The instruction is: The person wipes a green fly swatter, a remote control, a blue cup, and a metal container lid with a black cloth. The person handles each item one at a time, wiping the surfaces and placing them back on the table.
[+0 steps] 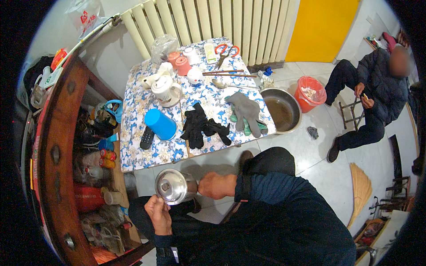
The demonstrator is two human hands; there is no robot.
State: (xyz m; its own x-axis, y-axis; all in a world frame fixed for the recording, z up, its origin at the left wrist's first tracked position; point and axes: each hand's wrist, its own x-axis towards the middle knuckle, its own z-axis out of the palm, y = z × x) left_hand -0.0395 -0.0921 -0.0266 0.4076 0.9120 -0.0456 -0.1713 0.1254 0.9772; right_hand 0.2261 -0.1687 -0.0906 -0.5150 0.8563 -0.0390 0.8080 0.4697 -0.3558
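We hold a shiny round stainless-steel pot (176, 186) in our lap, just below the near edge of the desk (133, 155) with its blue-and-white flowered cloth. Our left hand (159, 213) grips the pot's rim from beneath, fingers (156, 205) curled and pressed together on the metal. Our right hand (217, 185) closes against the pot's far side; how its fingers lie we cannot tell.

On the desk, nearest the pot, lie a black remote control (147, 138) and a bright blue plastic cup (160, 124) on its side. Right of the cup rest a pair of black knit gloves (202, 125) and a pair of grey-green gloves (246, 114).

Past the desk's right edge a wide steel basin of brown water (281, 109) stands on the floor, with a red plastic bucket (310, 93) just beyond. Further right sits another person in a dark padded jacket (381, 84).
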